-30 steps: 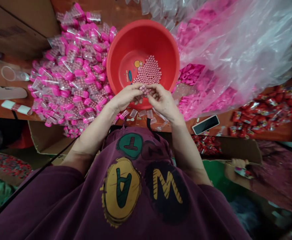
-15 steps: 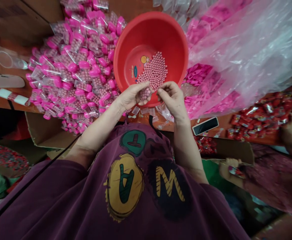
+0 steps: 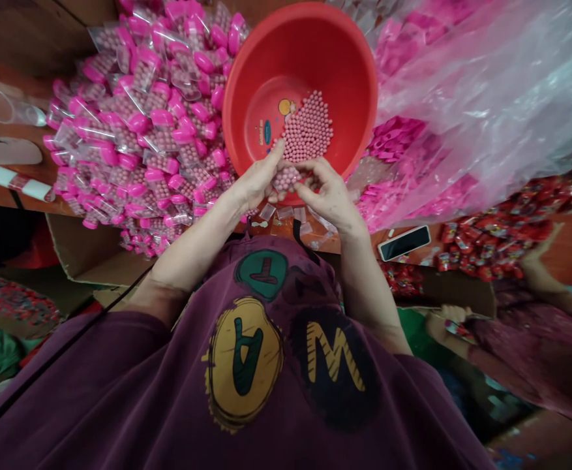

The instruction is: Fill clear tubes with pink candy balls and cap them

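Observation:
Pink beads bunch together in what looks like a small clear container, its outline mostly covered by fingers. My left hand is closed around it from the left, thumb raised along the far side. From the other side, the curled fingers and thumb of my right hand grip its right end. Both hands are over the near rim of a red basin. Loose pink beads lie in the basin, just beyond my fingers.
A large heap of bead-filled clear containers with pink caps lies left. On the right are a plastic bag with pink pieces, a phone and red packets. Another person's arm reaches in there. Clear pieces lie before the basin.
My right hand has moved left onto the container, where it was apart from it before. My left thumb has lifted. The view has shifted slightly, and the other person's arm has moved left.

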### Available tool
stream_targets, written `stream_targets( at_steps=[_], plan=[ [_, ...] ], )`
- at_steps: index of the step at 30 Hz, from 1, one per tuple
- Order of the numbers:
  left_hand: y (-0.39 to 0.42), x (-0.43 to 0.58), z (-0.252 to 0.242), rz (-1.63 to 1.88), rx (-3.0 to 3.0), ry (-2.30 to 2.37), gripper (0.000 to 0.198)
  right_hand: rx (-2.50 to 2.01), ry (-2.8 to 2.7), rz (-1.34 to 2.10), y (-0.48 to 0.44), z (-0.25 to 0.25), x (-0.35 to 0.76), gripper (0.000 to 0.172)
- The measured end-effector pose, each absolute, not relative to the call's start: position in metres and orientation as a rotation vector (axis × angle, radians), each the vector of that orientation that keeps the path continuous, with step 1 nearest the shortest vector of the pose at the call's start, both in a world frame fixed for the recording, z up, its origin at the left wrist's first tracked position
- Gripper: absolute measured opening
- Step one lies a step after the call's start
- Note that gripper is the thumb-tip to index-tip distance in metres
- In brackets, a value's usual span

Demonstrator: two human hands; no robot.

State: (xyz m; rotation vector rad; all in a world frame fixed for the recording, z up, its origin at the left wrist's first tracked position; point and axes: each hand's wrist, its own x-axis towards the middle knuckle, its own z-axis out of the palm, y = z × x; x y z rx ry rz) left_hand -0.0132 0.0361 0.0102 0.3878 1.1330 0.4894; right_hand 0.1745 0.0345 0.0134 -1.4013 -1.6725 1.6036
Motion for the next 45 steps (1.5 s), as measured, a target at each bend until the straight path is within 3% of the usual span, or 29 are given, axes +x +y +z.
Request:
stream_targets(
  at_steps=[8,19,31,39,45],
  plan=[
    [0.033,-0.018,0.010,0.421,0.387,1.203,0.093,-1.342,-1.437,1.974,0.035,-0.001,0.177,0.051],
    [0.027,-0.016,0.001,0.490,0.442,1.183,0.089,-1.361,-1.451,1.936,0.024,0.000,0.174,0.042],
    [0.025,-0.016,0.001,0.475,0.441,1.216,0.087,-1.339,-1.323,1.966,0.016,-0.001,0.167,0.043],
    [0.026,-0.016,0.007,0.459,0.497,1.228,0.089,-1.363,-1.206,2.132,0.017,0.004,0.174,0.039],
    [0.026,-0.019,0.002,0.489,0.542,1.241,0.085,-1.431,-1.294,1.895,0.013,-0.005,0.169,0.041]
  ],
)
